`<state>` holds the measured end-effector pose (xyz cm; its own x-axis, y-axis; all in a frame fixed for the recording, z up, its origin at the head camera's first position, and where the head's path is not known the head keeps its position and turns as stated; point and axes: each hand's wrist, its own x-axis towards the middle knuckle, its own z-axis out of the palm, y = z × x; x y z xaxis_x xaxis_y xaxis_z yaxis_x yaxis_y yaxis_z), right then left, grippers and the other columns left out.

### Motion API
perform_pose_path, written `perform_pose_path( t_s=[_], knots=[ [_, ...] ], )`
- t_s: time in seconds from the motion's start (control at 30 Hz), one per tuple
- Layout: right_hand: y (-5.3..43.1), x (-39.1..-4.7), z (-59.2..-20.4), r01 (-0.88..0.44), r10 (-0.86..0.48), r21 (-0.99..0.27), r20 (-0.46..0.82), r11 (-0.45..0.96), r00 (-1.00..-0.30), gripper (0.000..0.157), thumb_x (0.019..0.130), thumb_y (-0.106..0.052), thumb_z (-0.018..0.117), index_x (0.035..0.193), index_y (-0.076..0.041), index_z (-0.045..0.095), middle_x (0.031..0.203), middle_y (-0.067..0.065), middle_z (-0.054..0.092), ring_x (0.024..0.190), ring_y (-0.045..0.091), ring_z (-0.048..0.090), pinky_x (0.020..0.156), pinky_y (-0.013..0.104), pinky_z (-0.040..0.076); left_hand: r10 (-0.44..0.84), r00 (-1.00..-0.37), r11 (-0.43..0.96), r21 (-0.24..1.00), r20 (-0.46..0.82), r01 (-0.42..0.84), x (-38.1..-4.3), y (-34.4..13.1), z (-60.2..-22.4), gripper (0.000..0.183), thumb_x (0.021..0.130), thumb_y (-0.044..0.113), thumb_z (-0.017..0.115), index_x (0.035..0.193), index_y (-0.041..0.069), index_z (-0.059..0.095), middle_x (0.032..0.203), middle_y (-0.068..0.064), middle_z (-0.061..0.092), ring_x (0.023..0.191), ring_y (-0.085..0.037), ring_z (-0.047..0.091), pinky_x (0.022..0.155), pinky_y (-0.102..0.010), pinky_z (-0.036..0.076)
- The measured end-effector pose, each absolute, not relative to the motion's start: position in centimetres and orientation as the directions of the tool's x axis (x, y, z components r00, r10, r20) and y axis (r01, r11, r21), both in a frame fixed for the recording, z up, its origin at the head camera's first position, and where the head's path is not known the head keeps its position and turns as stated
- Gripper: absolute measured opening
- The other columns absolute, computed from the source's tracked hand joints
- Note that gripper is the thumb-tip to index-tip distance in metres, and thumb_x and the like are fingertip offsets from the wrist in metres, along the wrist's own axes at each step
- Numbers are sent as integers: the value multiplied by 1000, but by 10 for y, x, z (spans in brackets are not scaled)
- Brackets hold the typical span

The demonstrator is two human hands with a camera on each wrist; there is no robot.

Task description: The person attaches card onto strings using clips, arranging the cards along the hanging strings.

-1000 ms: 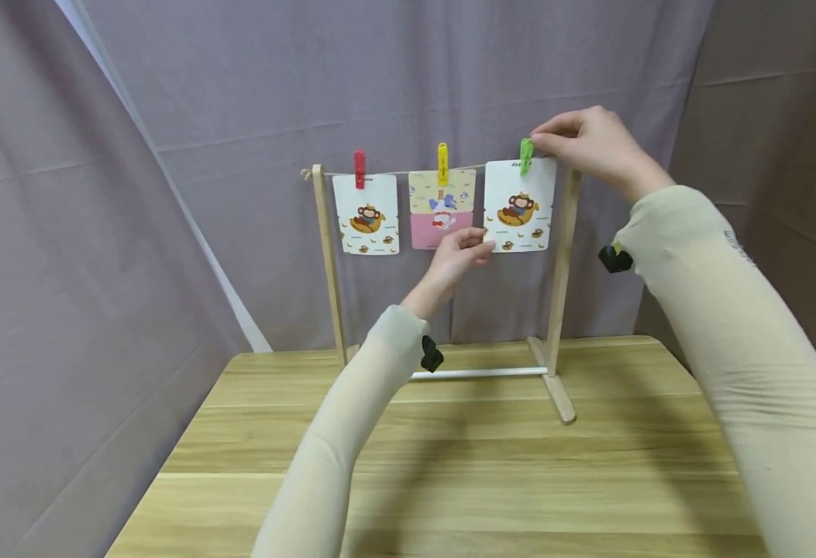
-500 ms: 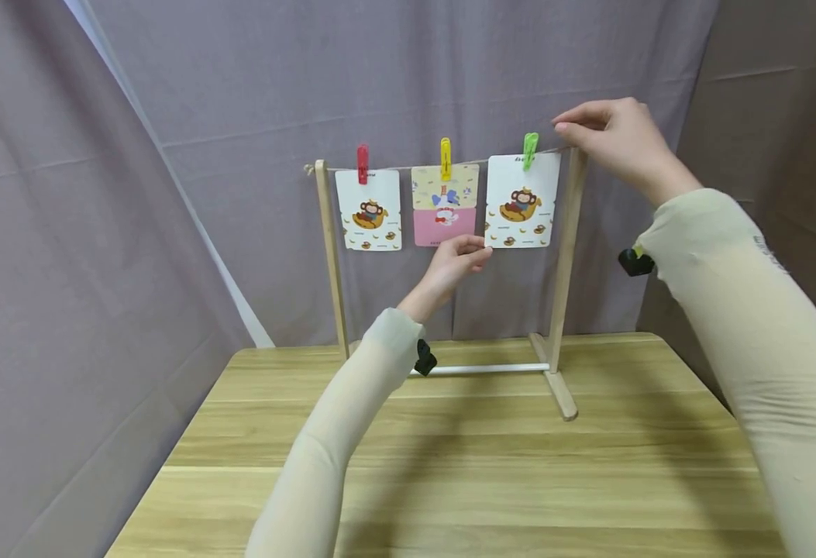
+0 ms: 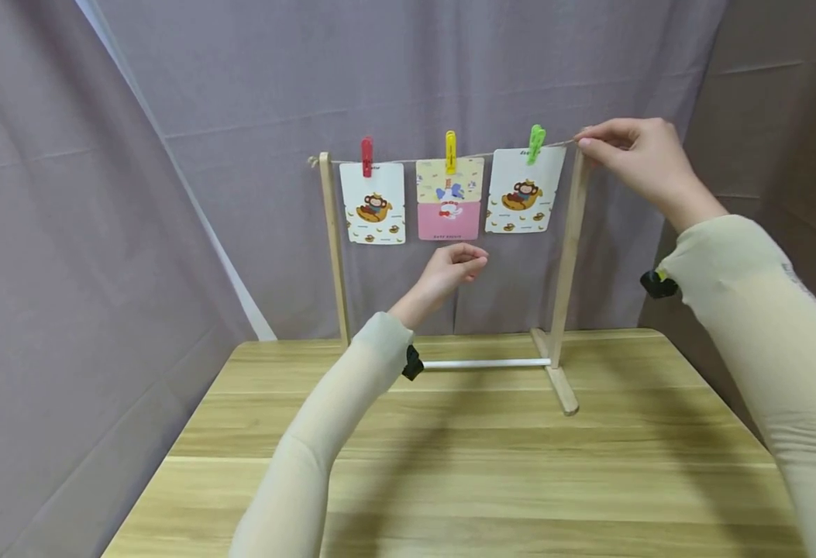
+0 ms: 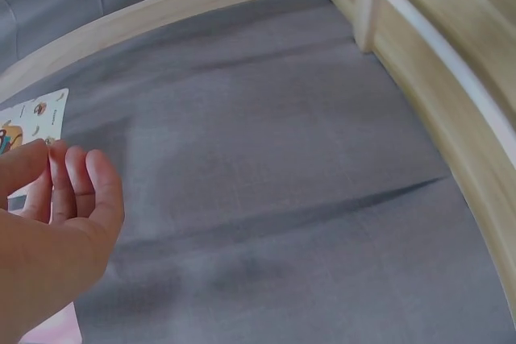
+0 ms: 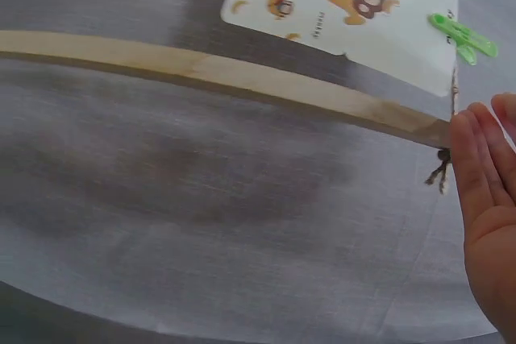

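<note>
My left hand (image 3: pixel 449 267) hovers below the cards with loosely curled fingers, holding nothing and apart from the right-hand monkey card (image 3: pixel 525 190). A green clothespin (image 3: pixel 536 144) fastens that card to the string. My right hand (image 3: pixel 648 159) is at the top of the right wooden post (image 3: pixel 566 256), its fingers fairly straight in the right wrist view; whether they touch the post is unclear. A yellow clothespin (image 3: pixel 451 152) holds the pink and yellow card (image 3: pixel 449 221) in the middle. On the left, a red clothespin (image 3: pixel 367 156) holds another monkey card (image 3: pixel 374 203).
The wooden rack stands on a wood-grain table (image 3: pixel 463 465), with a white rod (image 3: pixel 487 363) joining its feet low down. A knotted string end (image 5: pixel 439 168) hangs by the right post. Grey-purple curtains (image 3: pixel 240 93) drape behind.
The right hand has left the green clothespin and moved right to the post top. The left hand has let go of the right card and drawn away below it. All three cards still hang.
</note>
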<state>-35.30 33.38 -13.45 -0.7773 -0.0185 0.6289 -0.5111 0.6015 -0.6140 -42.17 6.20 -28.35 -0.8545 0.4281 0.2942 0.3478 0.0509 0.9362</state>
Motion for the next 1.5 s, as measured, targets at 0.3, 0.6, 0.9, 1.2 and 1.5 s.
perform_pose_path(
  t_s=[0.3,0.6,0.9,1.2,1.5],
  knots=[
    [349,-344,-165,-467,-16,-589,610,660,-792,33,97,-35,68,118,-9,74,82,-28,66,78,-8,61,68,10,42,458,-839,118,916,293,384,-413,38,-293,26,100,11,63,119,-7,65,89,-1,63,81,-14,57,74,-24,52],
    [374,-329,-206,-403,12,-618,555,675,-832,38,97,-41,67,122,-14,73,90,-29,67,82,-9,61,69,10,42,445,-853,147,917,273,370,-401,13,-303,24,100,15,64,116,-2,67,87,-2,62,80,-14,57,73,-24,51],
    [387,-315,-244,-364,34,-637,524,679,-851,40,97,-41,66,125,-13,72,98,-30,68,85,-10,62,69,10,43,409,-884,195,925,227,328,-386,-28,-321,22,100,20,65,115,4,68,95,-5,66,86,-16,60,80,-29,54],
    [389,-300,-273,-328,50,-681,471,654,-880,41,99,-41,64,128,-12,69,100,-34,65,87,-9,62,73,10,42,344,-911,175,938,226,299,-371,-64,-331,25,100,20,65,118,2,67,111,-10,69,96,-25,64,89,-35,55],
    [379,-294,-304,-350,61,-723,476,596,-878,39,99,-38,64,126,-11,70,104,-27,68,89,-2,64,69,14,47,318,-905,189,916,283,353,-361,-90,-337,28,101,21,64,119,0,66,108,-10,68,93,-22,62,95,-46,52]
  ],
)
